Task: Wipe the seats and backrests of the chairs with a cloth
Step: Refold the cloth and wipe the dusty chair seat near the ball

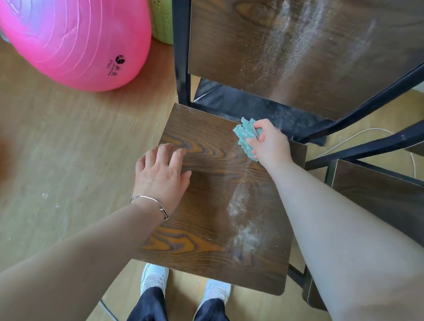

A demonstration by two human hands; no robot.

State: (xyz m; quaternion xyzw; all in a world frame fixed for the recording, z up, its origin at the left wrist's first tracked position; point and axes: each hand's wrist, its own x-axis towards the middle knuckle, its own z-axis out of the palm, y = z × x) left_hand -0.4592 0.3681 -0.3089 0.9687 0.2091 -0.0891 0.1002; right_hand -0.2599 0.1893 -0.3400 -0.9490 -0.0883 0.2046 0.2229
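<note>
Our right hand [269, 144] grips the cloth [244, 137] at the far edge of the seat [201, 239]; our left hand [160, 174] lies open and empty to its left. We judge the seat part wiped: next, pull toward us through the dust [242, 212]. Beyond, the backrest [238, 38] is dusty; a ball [65, 27] sits far left on the floor [57, 151].

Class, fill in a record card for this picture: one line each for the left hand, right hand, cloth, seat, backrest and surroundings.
left hand: open, fingers spread over the left side of the seat; contact unclear
right hand: grips the cloth at the seat's rear right
cloth: green, crumpled, against the seat surface
seat: dark wood grain, whitish dust streak along its right half
backrest: dark wood, whitish dust smears across it
surroundings: pink ball and green basket to the left; second chair to the right
</note>
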